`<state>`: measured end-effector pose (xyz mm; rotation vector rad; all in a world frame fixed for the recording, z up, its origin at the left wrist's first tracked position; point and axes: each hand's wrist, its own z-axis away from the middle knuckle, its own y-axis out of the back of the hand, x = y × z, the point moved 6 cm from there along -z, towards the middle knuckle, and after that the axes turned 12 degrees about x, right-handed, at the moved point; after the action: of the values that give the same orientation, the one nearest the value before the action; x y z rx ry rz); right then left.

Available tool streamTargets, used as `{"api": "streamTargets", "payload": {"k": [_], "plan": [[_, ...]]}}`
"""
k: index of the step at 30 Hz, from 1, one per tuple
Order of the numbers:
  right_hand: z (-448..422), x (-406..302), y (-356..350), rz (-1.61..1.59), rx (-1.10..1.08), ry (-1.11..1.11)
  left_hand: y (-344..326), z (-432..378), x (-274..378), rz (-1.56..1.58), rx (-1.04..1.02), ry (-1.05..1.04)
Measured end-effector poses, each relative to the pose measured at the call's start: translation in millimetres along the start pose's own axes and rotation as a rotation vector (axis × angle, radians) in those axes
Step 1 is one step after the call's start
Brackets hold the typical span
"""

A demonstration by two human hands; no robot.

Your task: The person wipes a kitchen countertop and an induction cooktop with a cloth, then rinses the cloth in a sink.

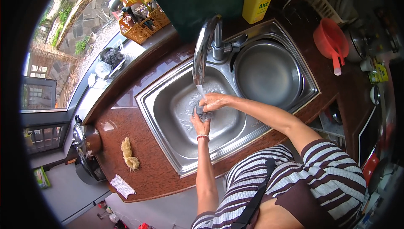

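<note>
Over the left basin of the stainless steel sink (167,115), my left hand (201,125) holds a small greyish, partly see-through object (199,108). Its exact kind is mostly hidden by my fingers. My right hand (215,101) grips the same object from the upper right, fingers bent against it. Water runs from the curved chrome faucet (199,55) right beside the fingers and splashes onto the basin floor. A beaded bracelet (203,137) circles my left wrist.
A large round metal pan (268,71) fills the right basin. On the brown counter lie a loofah-like scrubber (128,155) and a crumpled white wrapper (122,186). Behind stand a yellow AXE bottle (257,2) and an orange basket (142,28); a red dipper (330,39) is at right.
</note>
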<state>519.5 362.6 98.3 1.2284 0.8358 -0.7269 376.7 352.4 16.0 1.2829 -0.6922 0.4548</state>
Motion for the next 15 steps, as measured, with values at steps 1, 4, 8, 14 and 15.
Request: {"api": "streamTargets", "payload": {"k": [1, 4, 8, 14, 15], "plan": [[0.0, 11.8, 0.0, 0.116, -0.007, 0.178, 12.3, -2.1, 43.2, 0.164, 0.058, -0.107], [2.4, -27.7, 3.3, 0.107, 0.061, 0.155, 28.9, -15.2, 45.9, 0.737, -0.354, 0.090], [10.2, -37.4, 49.1, -0.146, 0.103, 0.144, 55.5, -18.6, 93.1, 0.592, -0.331, -0.020], [19.6, 25.4, 38.6, 0.039, 0.187, 0.051, 84.6, -17.5, 136.3, 0.809, -0.230, -0.074], [25.7, 28.6, 46.9, -0.149, 0.340, 0.041, 88.8, -17.7, 136.4, 0.847, -0.212, -0.052]]}}
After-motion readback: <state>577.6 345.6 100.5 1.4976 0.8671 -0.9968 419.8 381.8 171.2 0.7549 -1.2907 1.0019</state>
